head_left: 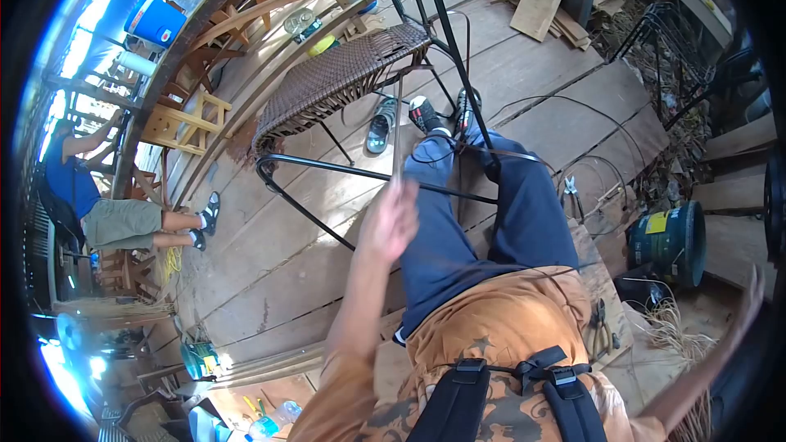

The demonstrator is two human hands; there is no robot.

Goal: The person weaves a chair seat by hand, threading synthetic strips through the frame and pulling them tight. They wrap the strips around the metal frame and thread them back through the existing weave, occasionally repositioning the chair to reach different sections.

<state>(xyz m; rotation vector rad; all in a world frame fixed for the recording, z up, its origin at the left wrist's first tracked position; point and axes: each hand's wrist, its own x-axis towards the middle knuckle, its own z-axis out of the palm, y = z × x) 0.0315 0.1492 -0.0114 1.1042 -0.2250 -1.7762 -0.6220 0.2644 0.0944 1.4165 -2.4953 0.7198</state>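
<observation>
My left hand (391,221), smeared by motion, is closed around the lower end of a thin straight grey strip (399,135). The strip runs up to the underside of a woven brown seat (340,74). That seat belongs to a black metal chair frame (327,165), tipped over in front of my legs, with one bar across my thigh. My right hand (749,303) is stretched far out to the right, blurred near the picture's edge; its fingers are not clear. A thin dark strand (524,269) crosses my lap. Beside my right leg lie pliers (571,188).
A dark green bucket (667,241) and loose fibre strands (671,327) are at the right. Hand tools (604,331) lie by my hip. A sandal (381,125) lies under the chair. Boards (540,0) are piled at the back; another person (106,188) sits at the left.
</observation>
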